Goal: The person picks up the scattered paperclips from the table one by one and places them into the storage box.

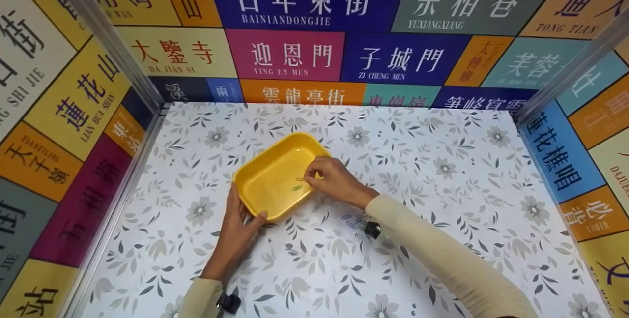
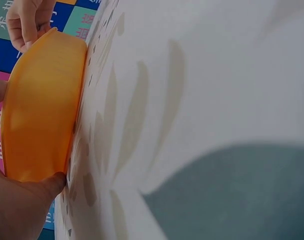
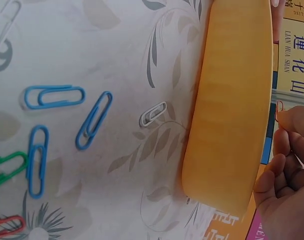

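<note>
A yellow plastic tray [image 1: 268,160] sits slantwise on the table, with a green paper clip [image 1: 297,187] lying inside. My left hand [image 1: 238,237] holds the tray's near left corner, thumb on the near side and fingers along the left side. In the left wrist view, the thumb [image 2: 49,187] touches the tray's outer wall [image 2: 42,105]. Over the tray's right edge, my right hand [image 1: 334,178] pinches a reddish paper clip [image 3: 279,111] between thumb and finger. Outside the tray lie blue paper clips [image 3: 54,96] and a white one [image 3: 152,114].
Green [image 3: 9,169] and red [image 3: 7,226] paper clips lie among the loose ones, partly cut off by the right wrist view's edge. A floral cloth [image 1: 442,200] covers the table. Panels with large lettering [image 1: 285,55] stand at the back and both sides.
</note>
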`<state>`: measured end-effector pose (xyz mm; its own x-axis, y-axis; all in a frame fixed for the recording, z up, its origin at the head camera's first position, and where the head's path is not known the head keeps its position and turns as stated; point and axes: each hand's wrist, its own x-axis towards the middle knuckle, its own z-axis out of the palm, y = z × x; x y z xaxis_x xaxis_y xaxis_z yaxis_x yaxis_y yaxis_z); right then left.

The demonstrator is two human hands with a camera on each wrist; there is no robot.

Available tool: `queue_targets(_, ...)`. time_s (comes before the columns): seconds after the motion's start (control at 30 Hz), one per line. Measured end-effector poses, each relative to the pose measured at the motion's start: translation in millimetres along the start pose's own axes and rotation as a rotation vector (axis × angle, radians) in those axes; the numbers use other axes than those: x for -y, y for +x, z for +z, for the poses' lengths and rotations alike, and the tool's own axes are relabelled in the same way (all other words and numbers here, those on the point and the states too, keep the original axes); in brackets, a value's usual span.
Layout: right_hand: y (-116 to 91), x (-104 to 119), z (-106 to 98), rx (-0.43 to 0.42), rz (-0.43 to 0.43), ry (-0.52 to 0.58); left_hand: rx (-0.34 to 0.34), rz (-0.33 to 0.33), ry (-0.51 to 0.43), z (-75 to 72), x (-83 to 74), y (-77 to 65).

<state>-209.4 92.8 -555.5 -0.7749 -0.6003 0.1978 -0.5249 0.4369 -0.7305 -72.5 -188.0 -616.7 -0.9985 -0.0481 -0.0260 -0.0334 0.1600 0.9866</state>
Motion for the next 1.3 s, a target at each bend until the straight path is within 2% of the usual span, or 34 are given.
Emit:
queue_targets(0.27, 8, -3, 7, 0.015, -0.023, -0.028, -0.002, -0.006, 0.01, 0.1, 2.1, 0.5)
queue_targets(0.67, 21, -2, 14, 0.08, 0.018, -0.064, -0.007, -0.013, 0.0, 2.1, 0.2, 2.2)
queue_targets(1.0, 33, -1, 17, 0.11, -0.016, -0.137, -0.005, 0.007, 0.0, 0.5, 1.6, 1.8)
queue_targets(1.3, 39, -2, 21, 0.148, 0.036, -0.138, -0.005, -0.003, -0.012, 0.8, 0.2, 1.5)
